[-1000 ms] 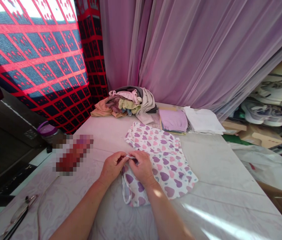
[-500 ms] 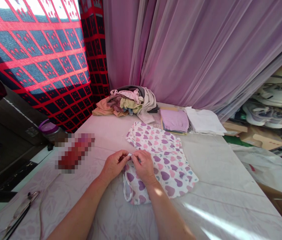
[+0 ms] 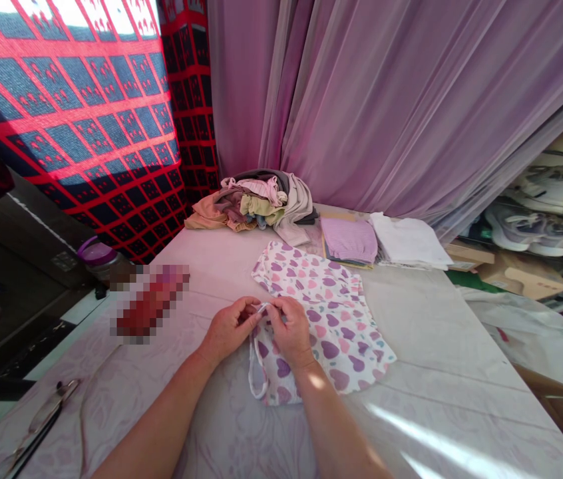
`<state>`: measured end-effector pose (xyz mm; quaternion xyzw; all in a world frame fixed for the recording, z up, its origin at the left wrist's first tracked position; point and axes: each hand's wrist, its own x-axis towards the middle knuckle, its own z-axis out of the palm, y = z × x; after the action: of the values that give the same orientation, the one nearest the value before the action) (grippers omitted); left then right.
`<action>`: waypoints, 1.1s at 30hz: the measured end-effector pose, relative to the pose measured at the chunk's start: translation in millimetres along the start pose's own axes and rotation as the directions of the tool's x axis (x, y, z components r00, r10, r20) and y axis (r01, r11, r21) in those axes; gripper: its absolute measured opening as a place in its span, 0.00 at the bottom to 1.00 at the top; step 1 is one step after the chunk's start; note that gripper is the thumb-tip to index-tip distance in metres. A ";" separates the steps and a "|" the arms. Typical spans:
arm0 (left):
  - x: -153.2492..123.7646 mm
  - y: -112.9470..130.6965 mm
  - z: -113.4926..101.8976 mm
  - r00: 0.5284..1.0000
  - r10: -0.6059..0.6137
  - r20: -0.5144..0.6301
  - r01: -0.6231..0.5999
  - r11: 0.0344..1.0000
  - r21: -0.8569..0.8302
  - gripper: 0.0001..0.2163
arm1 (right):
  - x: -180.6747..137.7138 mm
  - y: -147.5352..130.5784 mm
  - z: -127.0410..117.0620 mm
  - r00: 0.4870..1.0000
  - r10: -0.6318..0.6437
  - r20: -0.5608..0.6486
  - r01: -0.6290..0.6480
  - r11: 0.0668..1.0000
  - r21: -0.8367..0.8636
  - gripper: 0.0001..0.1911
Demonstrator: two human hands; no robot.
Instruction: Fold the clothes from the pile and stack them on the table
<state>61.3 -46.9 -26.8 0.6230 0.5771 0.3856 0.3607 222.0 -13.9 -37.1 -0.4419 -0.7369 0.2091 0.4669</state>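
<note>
A white garment printed with purple and pink hearts lies spread on the pale covered table. My left hand and my right hand meet at its near left edge. Both pinch the white trim of the garment between closed fingers, the trim lifted a little off the table. A loop of that trim hangs below my right wrist.
A heap of crumpled clothes sits at the table's far end, with a folded lilac stack and a folded white stack beside it. Glasses lie near the left front edge. Purple curtains hang behind. Shoes fill shelves at right.
Both hands have stayed at the same spot; the pinched trim has risen slightly and the garment's left edge has shifted a little under the fingers.
</note>
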 end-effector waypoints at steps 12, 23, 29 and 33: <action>1.6 -5.3 -0.3 0.992 0.113 0.057 -0.111 0.993 -0.038 0.14 | -6.9 -6.2 2.2 0.994 0.005 -0.113 -0.024 0.985 -0.171 0.17; 1.3 -8.6 3.2 0.990 0.046 -0.133 -0.042 0.999 0.032 0.12 | 1.1 1.9 -15.8 0.955 0.248 0.162 -0.264 0.961 0.083 0.09; 2.4 -7.5 4.6 0.971 0.039 -0.235 -0.019 0.996 0.085 0.08 | 17.3 9.1 -48.9 0.928 0.361 0.089 -0.370 0.919 0.136 0.12; -1.0 -1.6 3.3 0.934 0.241 -0.263 -0.184 0.958 0.222 0.07 | 18.9 10.9 -50.9 0.918 0.392 0.050 -0.394 0.897 0.199 0.14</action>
<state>63.4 -47.8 -29.8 0.6515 0.5869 0.4508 0.1670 268.2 2.5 -11.2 -0.5300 -0.6090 0.3760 0.4548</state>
